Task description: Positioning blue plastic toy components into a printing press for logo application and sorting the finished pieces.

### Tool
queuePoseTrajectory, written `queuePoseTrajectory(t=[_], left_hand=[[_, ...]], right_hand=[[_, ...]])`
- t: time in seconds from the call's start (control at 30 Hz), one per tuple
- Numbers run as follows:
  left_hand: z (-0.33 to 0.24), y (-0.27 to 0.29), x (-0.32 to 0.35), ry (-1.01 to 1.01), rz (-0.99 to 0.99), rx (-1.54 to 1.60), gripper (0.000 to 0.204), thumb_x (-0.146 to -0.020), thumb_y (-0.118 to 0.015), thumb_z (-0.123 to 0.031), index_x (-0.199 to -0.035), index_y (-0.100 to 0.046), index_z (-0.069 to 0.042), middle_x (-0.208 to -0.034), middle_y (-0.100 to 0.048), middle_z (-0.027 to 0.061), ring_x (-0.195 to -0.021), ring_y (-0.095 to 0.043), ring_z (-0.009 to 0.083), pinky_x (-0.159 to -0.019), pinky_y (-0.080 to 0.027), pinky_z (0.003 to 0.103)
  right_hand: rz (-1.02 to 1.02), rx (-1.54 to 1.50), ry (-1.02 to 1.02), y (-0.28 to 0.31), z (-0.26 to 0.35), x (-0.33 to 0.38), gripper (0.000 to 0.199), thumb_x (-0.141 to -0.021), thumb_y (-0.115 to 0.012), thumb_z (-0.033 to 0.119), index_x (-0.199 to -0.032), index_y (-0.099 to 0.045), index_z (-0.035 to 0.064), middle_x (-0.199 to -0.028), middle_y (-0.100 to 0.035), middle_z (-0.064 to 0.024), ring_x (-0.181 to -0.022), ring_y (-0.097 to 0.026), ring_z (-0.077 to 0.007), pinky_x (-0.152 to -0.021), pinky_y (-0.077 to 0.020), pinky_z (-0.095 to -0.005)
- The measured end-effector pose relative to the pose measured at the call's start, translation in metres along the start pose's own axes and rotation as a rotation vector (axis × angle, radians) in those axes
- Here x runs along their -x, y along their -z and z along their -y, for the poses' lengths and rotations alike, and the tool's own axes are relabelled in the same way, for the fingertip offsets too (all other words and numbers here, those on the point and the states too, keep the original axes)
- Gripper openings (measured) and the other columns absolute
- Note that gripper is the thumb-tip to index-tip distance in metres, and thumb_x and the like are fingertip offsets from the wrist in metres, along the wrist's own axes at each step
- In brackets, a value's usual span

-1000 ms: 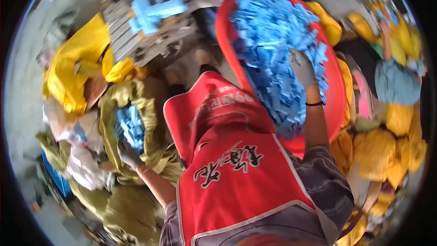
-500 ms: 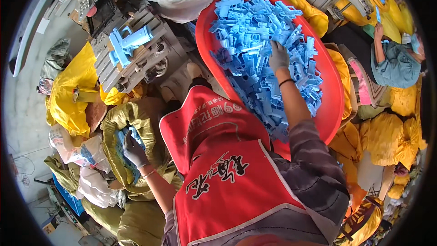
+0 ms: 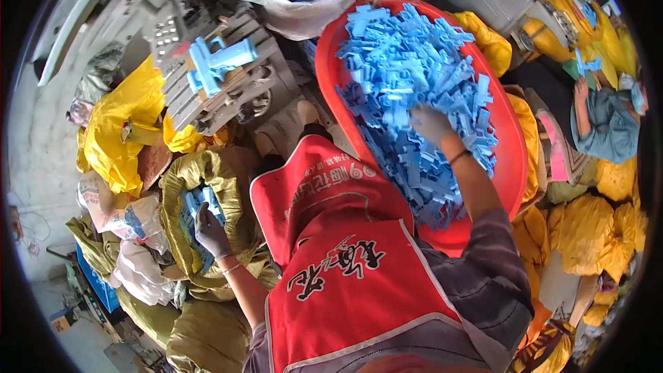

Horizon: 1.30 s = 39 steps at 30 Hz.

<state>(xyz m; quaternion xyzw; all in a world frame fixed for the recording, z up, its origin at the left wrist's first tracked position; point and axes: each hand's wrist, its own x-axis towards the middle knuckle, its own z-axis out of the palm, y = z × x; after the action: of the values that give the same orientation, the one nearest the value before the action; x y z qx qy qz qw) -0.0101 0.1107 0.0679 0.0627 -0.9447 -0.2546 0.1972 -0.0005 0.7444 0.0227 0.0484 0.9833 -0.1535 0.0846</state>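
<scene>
My right hand [image 3: 429, 124], in a grey glove, is over a heap of light-blue plastic toy pistol parts [image 3: 442, 69] in a big red tub [image 3: 514, 145]. It is smeared by motion, with blurred blue parts beside its fingertips; whether it grips one I cannot tell. My left hand [image 3: 212, 231], also gloved, is at the mouth of an olive woven sack [image 3: 176, 173] to my left. Its fingers are closed at a blue toy pistol part [image 3: 207, 197], with more blue parts lying below in the sack.
A larger blue toy pistol [image 3: 217, 62] rests on a grey machine [image 3: 242, 90] at the far left. A white sack [image 3: 297, 17] of blue parts stands behind the tub. Yellow sacks [image 3: 587, 221] crowd the right, where another person [image 3: 604, 124] holds a blue piece.
My right hand has moved nearer to me over the heap. My left hand stays at the sack, where a blue part now shows at its fingertips. The whole view has shifted slightly.
</scene>
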Motion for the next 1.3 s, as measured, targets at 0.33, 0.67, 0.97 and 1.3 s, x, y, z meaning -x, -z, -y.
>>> queuePoseTrajectory(t=[0.33,0.67,0.97,1.3], left_hand=[[-0.080,0.019,-0.073,-0.151,-0.129,0.071,0.023,-0.090,-0.061,-0.003,-0.110,-0.072,-0.004,-0.112,-0.071,0.0143,-0.105,-0.067,0.0306,-0.092,-0.052,0.038],[-0.189,0.013,-0.192,-0.592,-0.053,0.205,0.032,-0.086,-0.070,-0.011,-0.118,-0.068,-0.005,-0.114,-0.070,0.0153,-0.105,-0.066,0.0336,-0.092,-0.051,0.039],[-0.192,0.000,-0.225,-0.602,0.117,0.333,0.041,-0.080,-0.074,-0.006,-0.119,-0.065,-0.004,-0.114,-0.071,0.0132,-0.102,-0.069,0.0288,-0.089,-0.054,0.035],[-0.036,0.059,-0.096,0.190,-0.202,0.525,0.028,-0.089,-0.070,-0.007,-0.115,-0.068,0.002,-0.105,-0.073,0.0086,-0.095,-0.066,0.0117,-0.084,-0.053,0.027]], right_hand=[[0.031,-0.750,-0.160,-0.038,0.015,0.068,0.044,-0.099,-0.057,0.039,-0.122,-0.053,0.0020,-0.097,-0.066,-0.0168,-0.083,-0.064,-0.0269,-0.077,-0.0512,-0.0383],[-0.160,-1.160,0.007,0.041,0.071,0.042,0.048,-0.105,-0.049,0.031,-0.146,-0.045,0.0060,-0.106,-0.062,-0.0040,-0.091,-0.059,-0.0124,-0.083,-0.0485,-0.0295],[-0.278,-1.100,0.255,0.124,0.170,-0.041,0.051,-0.096,-0.057,0.010,-0.144,-0.045,-0.0006,-0.135,-0.053,-0.0077,-0.120,-0.054,-0.0168,-0.104,-0.0426,-0.0323],[-0.366,-0.424,0.892,0.159,0.324,-0.158,0.050,-0.084,-0.069,0.005,-0.133,-0.058,0.0078,-0.138,-0.056,-0.0144,-0.126,-0.054,-0.0334,-0.107,-0.0428,-0.0396]])
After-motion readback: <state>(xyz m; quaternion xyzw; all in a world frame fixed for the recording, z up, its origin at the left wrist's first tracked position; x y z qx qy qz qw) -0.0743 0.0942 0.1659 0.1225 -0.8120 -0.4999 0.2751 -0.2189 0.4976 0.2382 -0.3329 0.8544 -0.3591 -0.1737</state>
